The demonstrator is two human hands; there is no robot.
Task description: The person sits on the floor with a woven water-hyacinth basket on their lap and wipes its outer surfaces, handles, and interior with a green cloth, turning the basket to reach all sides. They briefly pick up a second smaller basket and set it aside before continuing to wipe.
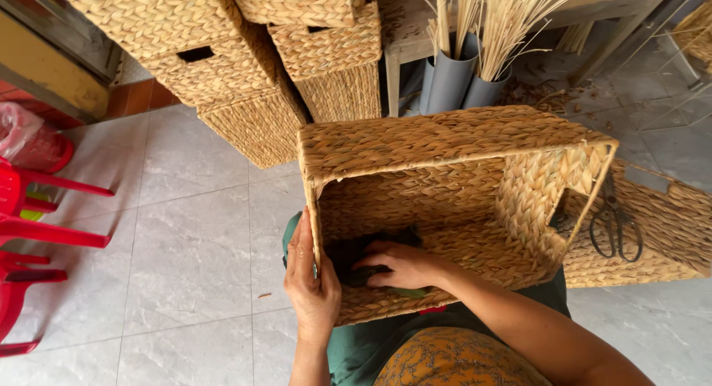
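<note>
Wickerwork fills the middle of the view: a rectangular woven basket [445, 200] is tipped on its side across the person's lap, its open mouth turned toward the camera. The left hand [311, 282] is laid flat against the outside of the basket's left wall, fingers straight and together, the thumb hooked over the rim; the wall is steadied rather than gripped. The right hand [404, 266] is reached inside the basket, palm down and fingers loosely curled, pressed on a dark green cloth [356, 252] that lies on the lower inner wall. Whether the cloth is pinched or only pressed cannot be told. Scissors [614, 226] are seen to the right, resting on another woven piece [667, 230] just beside the basket. More baskets [259, 67] are stacked behind, near grey tubes [456, 78] holding pale reeds.
</note>
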